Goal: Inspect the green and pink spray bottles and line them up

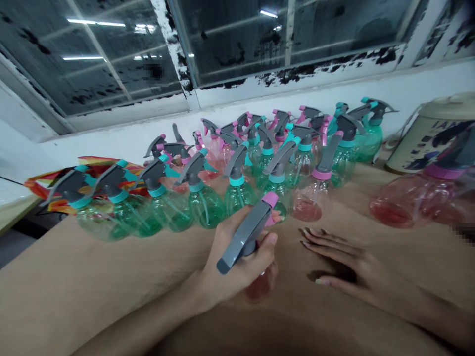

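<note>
My left hand (237,267) is wrapped round the neck of a spray bottle (243,237) with a grey head, a pink nozzle and trigger, and some red liquid low inside. Most of that bottle's body is hidden behind the fingers. To the right, my right hand (345,262) lies palm down over the tabletop with its fingers stretched out, holding nothing. Just beyond the two hands stands another pink-collared spray bottle (308,202) with red liquid. A row of green spray bottles (206,210) with turquoise collars stands past my left hand.
More spray bottles, pink and green, crowd the back of the wooden table (148,277). At the right are a larger-looking pink bottle (401,200) and a beige printed container (419,133). An orange patterned bag (104,165) lies behind the left bottles, below the window (237,39).
</note>
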`<state>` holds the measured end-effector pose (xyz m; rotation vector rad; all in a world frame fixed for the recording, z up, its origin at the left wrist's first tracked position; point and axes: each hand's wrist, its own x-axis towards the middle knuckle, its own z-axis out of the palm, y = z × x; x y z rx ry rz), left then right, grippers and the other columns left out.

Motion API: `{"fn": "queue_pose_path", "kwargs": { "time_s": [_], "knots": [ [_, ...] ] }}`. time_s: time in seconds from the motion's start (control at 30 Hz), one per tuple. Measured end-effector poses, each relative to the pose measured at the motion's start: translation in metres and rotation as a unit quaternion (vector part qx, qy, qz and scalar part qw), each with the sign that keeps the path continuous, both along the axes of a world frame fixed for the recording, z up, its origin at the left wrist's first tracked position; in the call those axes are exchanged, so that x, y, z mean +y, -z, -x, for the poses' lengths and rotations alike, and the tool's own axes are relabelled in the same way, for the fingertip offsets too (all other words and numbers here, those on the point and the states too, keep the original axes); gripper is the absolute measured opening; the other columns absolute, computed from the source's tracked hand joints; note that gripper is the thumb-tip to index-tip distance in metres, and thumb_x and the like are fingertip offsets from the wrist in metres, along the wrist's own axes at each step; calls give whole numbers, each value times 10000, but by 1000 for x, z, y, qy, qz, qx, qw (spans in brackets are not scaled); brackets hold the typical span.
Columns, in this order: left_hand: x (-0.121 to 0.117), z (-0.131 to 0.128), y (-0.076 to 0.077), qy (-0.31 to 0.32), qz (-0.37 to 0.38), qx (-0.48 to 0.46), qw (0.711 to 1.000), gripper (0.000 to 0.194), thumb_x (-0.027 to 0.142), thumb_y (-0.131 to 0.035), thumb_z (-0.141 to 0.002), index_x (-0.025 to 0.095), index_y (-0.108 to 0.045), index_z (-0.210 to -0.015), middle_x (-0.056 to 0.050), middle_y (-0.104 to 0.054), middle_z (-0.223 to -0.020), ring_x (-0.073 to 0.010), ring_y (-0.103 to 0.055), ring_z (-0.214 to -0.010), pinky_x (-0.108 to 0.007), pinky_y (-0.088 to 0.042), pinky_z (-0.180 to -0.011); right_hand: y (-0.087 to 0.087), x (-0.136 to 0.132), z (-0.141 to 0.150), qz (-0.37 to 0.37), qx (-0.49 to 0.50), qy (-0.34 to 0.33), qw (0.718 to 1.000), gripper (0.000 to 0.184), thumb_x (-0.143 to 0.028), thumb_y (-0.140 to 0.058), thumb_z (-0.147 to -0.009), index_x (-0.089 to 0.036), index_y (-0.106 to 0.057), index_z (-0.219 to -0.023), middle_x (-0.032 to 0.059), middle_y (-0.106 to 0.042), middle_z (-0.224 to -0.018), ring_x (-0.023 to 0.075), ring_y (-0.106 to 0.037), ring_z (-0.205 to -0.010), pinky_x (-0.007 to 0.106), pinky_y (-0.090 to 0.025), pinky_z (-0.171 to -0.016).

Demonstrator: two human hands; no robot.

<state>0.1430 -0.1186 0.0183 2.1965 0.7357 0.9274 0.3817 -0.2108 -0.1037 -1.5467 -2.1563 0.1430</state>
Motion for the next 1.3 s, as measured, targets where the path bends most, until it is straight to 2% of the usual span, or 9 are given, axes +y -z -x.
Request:
{"fn": "queue_pose_path", "kwargs": {
  "time_s": [0.07, 0.2, 0.37, 0.5, 0.57, 0.93, 1.0, 1.1, 1.3],
  "knots": [
    [0, 0, -2, -3, -4, -6, 1000, 70, 233, -526, -761, 216, -557, -822, 21, -566, -635, -140, -536, -526, -280, -493, -562, 1, 0, 0, -2, 10, 1, 1000, 601, -404, -595, -796, -280, -398, -1351, 25, -453, -1376, 248, -394, -1265, 463, -373, -1025],
    [0, 0, -2, 4, 6, 15, 1000, 50, 251, -510, -803, 213, -542, -799, 12, -567, -681, -133, -539, -565, -260, -474, -574, 2, 0, -1, -4, 14, -6, 1000, 593, -398, -595, -798, -278, -404, -1347, 26, -450, -1379, 248, -392, -1266, 460, -377, -1024],
    [-1, 3, -4, -8, 0, 40, 999, 156, 288, -508, -821, 223, -471, -684, 53, -441, -556, -110, -436, -466, -233, -387, -448, 1, -1, -1, 6, 1, -3, 1000, 599, -409, -587, -804, -272, -393, -1354, 34, -446, -1381, 252, -387, -1269, 471, -369, -1026],
    [-1, 3, -6, 8, 2, 16, 1000, 67, 266, -495, -807, 230, -545, -781, 15, -575, -689, -143, -549, -592, -256, -472, -577, 0, -1, -1, 9, 10, -3, 1000, 591, -406, -588, -802, -278, -401, -1349, 28, -444, -1382, 253, -387, -1269, 471, -363, -1030],
    [-1, 3, -6, 15, -2, 4, 1000, 104, 252, -500, -791, 237, -575, -861, 8, -605, -747, -150, -569, -624, -269, -495, -625, 0, 0, -1, 10, 14, -4, 1000, 579, -404, -585, -805, -282, -410, -1343, 25, -446, -1381, 251, -381, -1272, 469, -360, -1033],
    [1, 3, 0, 10, -17, 0, 1000, 60, 250, -498, -771, 235, -487, -713, 52, -419, -547, -128, -413, -464, -262, -413, -471, -1, 2, 1, 20, 3, -5, 1000, 529, -416, -549, -837, -249, -436, -1327, 37, -439, -1389, 227, -363, -1287, 439, -353, -1044],
    [1, 3, 0, 16, -13, -6, 1000, 16, 237, -502, -768, 236, -512, -755, 54, -425, -547, -128, -416, -465, -267, -421, -484, -2, 3, 0, 21, 3, -4, 1000, 499, -403, -534, -850, -250, -448, -1317, 35, -448, -1382, 221, -372, -1282, 438, -352, -1046],
    [1, 3, -1, 22, -10, -13, 1000, 48, 229, -501, -759, 242, -527, -797, 49, -453, -566, -132, -436, -473, -278, -445, -509, -1, 5, 0, 21, 1, -3, 1000, 463, -382, -518, -865, -258, -457, -1308, 26, -459, -1374, 212, -378, -1279, 434, -351, -1050],
    [2, 3, -1, 19, -22, -8, 1000, 27, 236, -501, -753, 235, -508, -727, 37, -485, -608, -139, -472, -504, -272, -441, -504, -1, 5, 1, 13, 1, -1, 1000, 458, -369, -525, -862, -273, -459, -1305, 16, -481, -1357, 211, -399, -1266, 431, -370, -1038]
  ]
}}
